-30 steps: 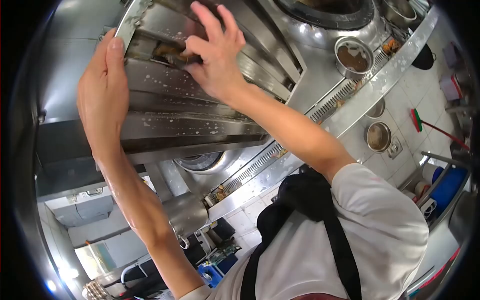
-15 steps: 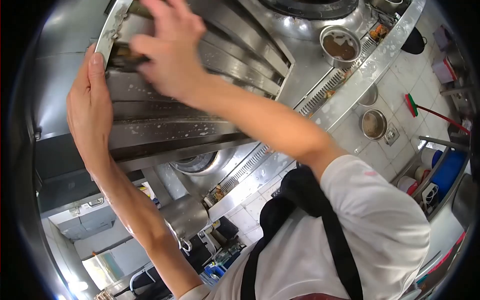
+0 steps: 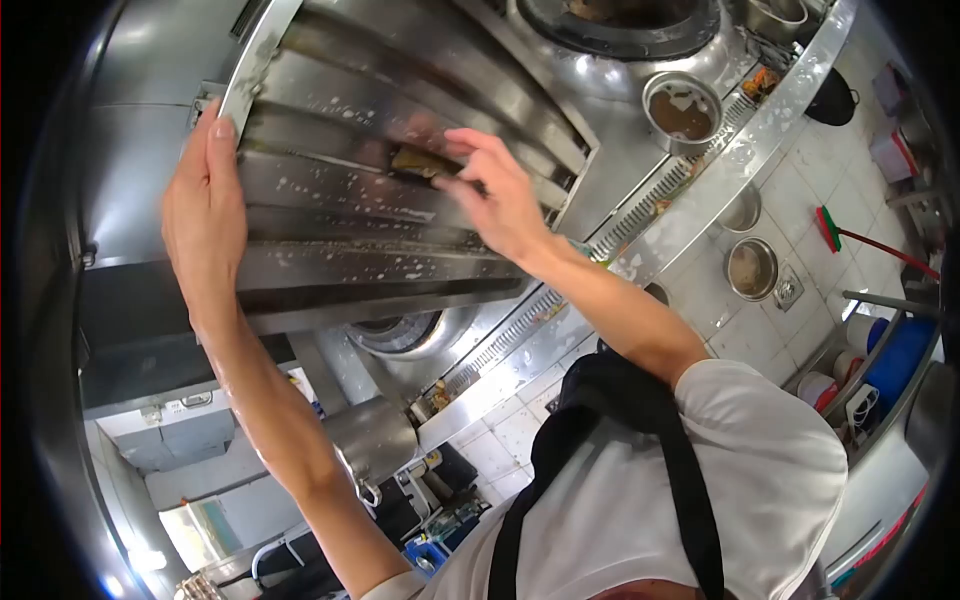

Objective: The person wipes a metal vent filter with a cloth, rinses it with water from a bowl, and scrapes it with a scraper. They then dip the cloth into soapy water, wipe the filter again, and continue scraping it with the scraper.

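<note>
A ridged stainless-steel hood filter panel [image 3: 330, 190], wet and spotted with white suds, stands tilted over the cooking range. My left hand [image 3: 207, 205] grips its left frame edge, thumb on the near face and fingers wrapped behind. Against the panel's middle, my right hand [image 3: 497, 195] pinches a brownish-yellow scrubbing sponge [image 3: 425, 163] that lies along a channel between ridges. The right fingers are slightly blurred, and part of the sponge is hidden by them.
A metal pot of brown, foamy liquid [image 3: 683, 112] stands on the range beside a wok burner [image 3: 620, 25]. A slotted drain channel [image 3: 625, 235] runs along the counter. On the tiled floor are another pot [image 3: 750, 268] and a red-and-green broom [image 3: 828, 229].
My right hand has moved with the sponge from the panel's upper left edge down and right to its middle. My left hand keeps hold of the frame; the view has shifted slightly.
</note>
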Available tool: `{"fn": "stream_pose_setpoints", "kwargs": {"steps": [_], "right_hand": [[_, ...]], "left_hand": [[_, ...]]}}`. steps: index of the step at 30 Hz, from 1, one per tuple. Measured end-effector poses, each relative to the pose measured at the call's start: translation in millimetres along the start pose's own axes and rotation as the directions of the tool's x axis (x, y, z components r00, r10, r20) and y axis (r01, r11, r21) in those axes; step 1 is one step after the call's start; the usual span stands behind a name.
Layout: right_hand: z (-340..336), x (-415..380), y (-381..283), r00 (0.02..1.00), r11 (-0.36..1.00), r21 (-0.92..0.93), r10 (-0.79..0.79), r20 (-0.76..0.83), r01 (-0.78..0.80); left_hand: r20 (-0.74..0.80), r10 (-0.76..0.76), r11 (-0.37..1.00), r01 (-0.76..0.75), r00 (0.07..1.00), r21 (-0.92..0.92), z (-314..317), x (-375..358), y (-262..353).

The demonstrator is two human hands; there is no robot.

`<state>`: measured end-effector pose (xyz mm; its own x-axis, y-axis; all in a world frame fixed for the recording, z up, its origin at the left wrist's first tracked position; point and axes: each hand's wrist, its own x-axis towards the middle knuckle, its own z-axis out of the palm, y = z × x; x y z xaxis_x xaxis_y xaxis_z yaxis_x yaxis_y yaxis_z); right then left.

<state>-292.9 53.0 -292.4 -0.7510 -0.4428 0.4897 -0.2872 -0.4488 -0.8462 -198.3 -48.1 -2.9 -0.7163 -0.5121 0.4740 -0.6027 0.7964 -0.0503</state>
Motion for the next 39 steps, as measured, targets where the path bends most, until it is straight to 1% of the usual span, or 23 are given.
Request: {"fn": "stream_pose_setpoints", "kwargs": {"steps": [2,5,6,7,9,10,12,13,16,18,19,22,25,27,28,31,33,34,35,36,37,38,39], "right_hand": [[0,-6,4,0.964,0.958,-0.127,-0.263,-0.046,0.256],[-2,-6,-2,0.947,0.938,-0.142,-0.321,-0.009,0.317],[2,-8,-8,0.977,0.977,-0.065,-0.204,-0.053,0.201],[1,-10,-13,0.978,0.978,-0.061,-0.201,-0.056,0.198],[-4,-12,-21,0.996,0.994,-0.079,-0.079,-0.029,0.077],[-6,-15,-16,0.997,0.994,-0.077,-0.075,-0.032,0.072],[-10,-15,0,0.995,0.965,-0.243,-0.098,0.026,0.102],[-12,-10,6,0.995,0.964,-0.246,-0.097,0.02,0.099],[-19,-6,17,0.981,0.959,-0.206,-0.187,0.055,0.194],[-18,-18,16,0.97,0.947,-0.211,-0.237,0.054,0.243],[-13,-30,11,0.975,0.952,-0.211,-0.221,0.029,0.222],[-8,-46,9,0.955,0.923,-0.249,-0.293,0.034,0.292],[-9,-44,5,0.94,0.903,-0.265,-0.338,0.043,0.337],[-12,-36,-4,0.973,0.938,-0.26,-0.22,0.062,0.229],[-13,-28,-15,0.973,0.937,-0.263,-0.224,0.058,0.231],[-11,-6,-31,0.989,0.901,-0.411,-0.149,0.004,0.137],[-14,11,-22,0.957,0.827,-0.484,-0.214,0.198,0.285],[-13,17,-15,0.934,0.821,-0.447,-0.296,0.199,0.355],[-14,16,-9,0.931,0.817,-0.447,-0.302,0.204,0.363],[-19,14,-5,0.904,0.801,-0.419,-0.373,0.209,0.427],[-24,12,-1,0.87,0.778,-0.39,-0.445,0.211,0.492],[-27,1,7,0.867,0.774,-0.39,-0.45,0.213,0.498],[-29,-15,17,0.864,0.774,-0.393,-0.484,0.136,0.496]], "left_hand": [[0.011,-0.019,1.0,0.02,1.0,-0.017,-3,-2,11],[0.032,-0.014,0.998,0.016,0.999,-0.061,-1,-4,16],[0.019,-0.003,0.997,0.005,1.0,-0.075,0,-1,15],[0.022,-0.001,0.998,0.003,1.0,-0.07,-1,-1,14],[0.035,0.004,0.996,-0.001,0.999,-0.087,0,-1,10],[0.04,0.006,0.996,-0.003,0.999,-0.084,0,-1,8],[0.032,0.029,0.995,-0.026,0.999,-0.093,1,2,7],[0.034,0.035,0.995,-0.032,0.999,-0.096,2,2,8],[0.053,0.033,0.988,-0.024,0.998,-0.155,3,3,8],[0.021,0.036,0.996,-0.034,0.999,-0.088,4,4,4],[0.018,0.039,0.995,-0.037,0.999,-0.09,3,4,7],[-0.014,0.036,0.998,-0.037,0.999,-0.053,0,-5,19],[-0.008,-0.03,1.0,0.03,1.0,0.006,-2,-7,23],[-0.056,-0.026,0.998,0.028,0.998,0.052,1,-6,20],[-0.059,-0.02,0.999,0.023,0.998,0.049,0,-8,22],[-0.055,-0.023,0.997,0.027,0.998,0.077,-3,-10,33],[0.009,-0.148,0.982,0.146,0.989,0.119,-9,-13,41],[0.002,-0.151,0.982,0.15,0.989,0.112,-8,-14,39],[-0.045,-0.106,0.987,0.111,0.993,0.113,-5,-15,35],[-0.089,-0.056,0.991,0.066,0.994,0.118,-4,-15,34],[-0.097,-0.054,0.991,0.065,0.994,0.114,-6,-15,36],[-0.079,-0.075,0.99,0.084,0.994,0.117,-7,-16,39],[-0.06,-0.097,0.987,0.104,0.993,0.122,-9,-18,42]]}}
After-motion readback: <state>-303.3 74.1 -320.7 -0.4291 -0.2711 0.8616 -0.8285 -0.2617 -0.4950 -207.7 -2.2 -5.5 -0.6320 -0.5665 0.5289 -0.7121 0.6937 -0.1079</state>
